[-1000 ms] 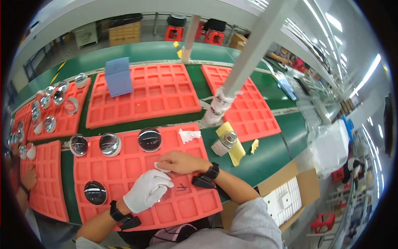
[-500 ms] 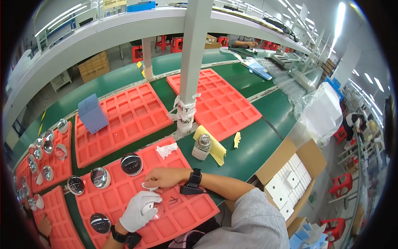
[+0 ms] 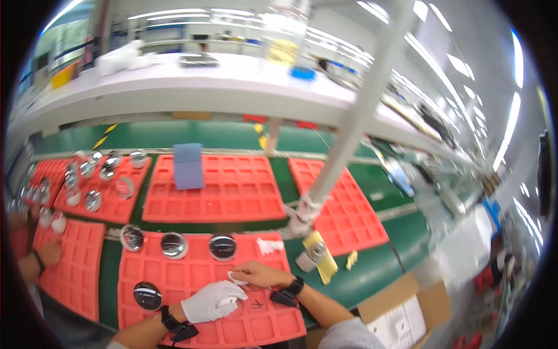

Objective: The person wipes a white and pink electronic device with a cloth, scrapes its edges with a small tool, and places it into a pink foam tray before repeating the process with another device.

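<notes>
I see the gloved left hand (image 3: 210, 302) curled over a clear piece (image 3: 238, 311), lower centre; whether it grips, I cannot tell. The right hand (image 3: 259, 274) pinches a white cloth (image 3: 235, 276). Four shiny domes (image 3: 222, 248) rest on the red tray (image 3: 177, 271); this piece seems unfinished.

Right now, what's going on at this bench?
The person's bare right hand pinches a small white wad over a red compartmented tray. The white-gloved left hand is close by, fingers curled; what it holds, if anything, is unclear. Four glossy domes sit on that tray. A bottle is to its right, by a yellow sheet.
</notes>
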